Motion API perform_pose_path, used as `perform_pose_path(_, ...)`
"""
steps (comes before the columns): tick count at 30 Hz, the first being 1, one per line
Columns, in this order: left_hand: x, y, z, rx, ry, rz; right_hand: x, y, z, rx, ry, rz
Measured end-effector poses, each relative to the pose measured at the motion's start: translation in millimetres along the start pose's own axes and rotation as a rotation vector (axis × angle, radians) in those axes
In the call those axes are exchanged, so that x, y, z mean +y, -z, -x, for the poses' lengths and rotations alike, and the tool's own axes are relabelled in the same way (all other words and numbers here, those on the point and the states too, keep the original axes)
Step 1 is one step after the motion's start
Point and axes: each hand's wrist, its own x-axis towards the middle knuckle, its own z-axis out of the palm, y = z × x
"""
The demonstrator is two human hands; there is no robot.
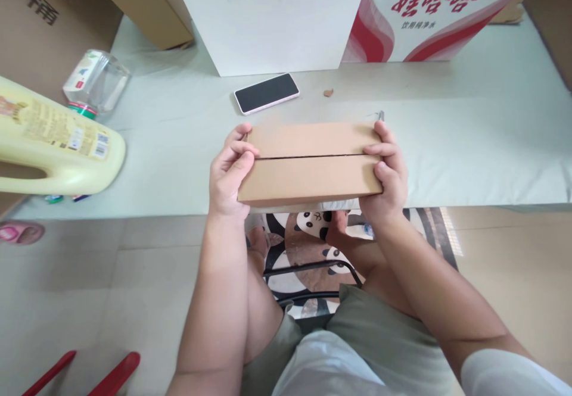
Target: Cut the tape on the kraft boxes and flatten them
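Observation:
A small brown cardboard box [313, 177] is held level between both hands at the table's near edge. Its two top flaps meet at a narrow dark seam running left to right. My left hand [230, 172] grips the left end, thumb on the top by the seam. At the right end my right hand [386, 172] has its fingers wrapped round the side and over the top. What is inside the box is hidden. Just beyond it lie a phone [267, 93] with a dark screen and a small brown scrap [328, 93].
Large white cartons [277, 21] stand at the back, one with red print. On the left are a yellow jug [58, 146], a clear plastic bottle [100, 80] lying down and brown cartons [49, 15]. Below the pale table cover [469, 146] is a panda-patterned mat [308, 247].

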Motion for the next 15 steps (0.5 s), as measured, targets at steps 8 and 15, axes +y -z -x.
perform_pose_path(8, -3, 5.5, -4, -0.042, -0.020, -0.024, -3, -2, 1, 0.016, 0.008, -0.016)
perform_pose_path(15, -3, 13.6, -8, -0.007, -0.075, -0.100, 8, -1, 4, -0.095, 0.019, -0.080)
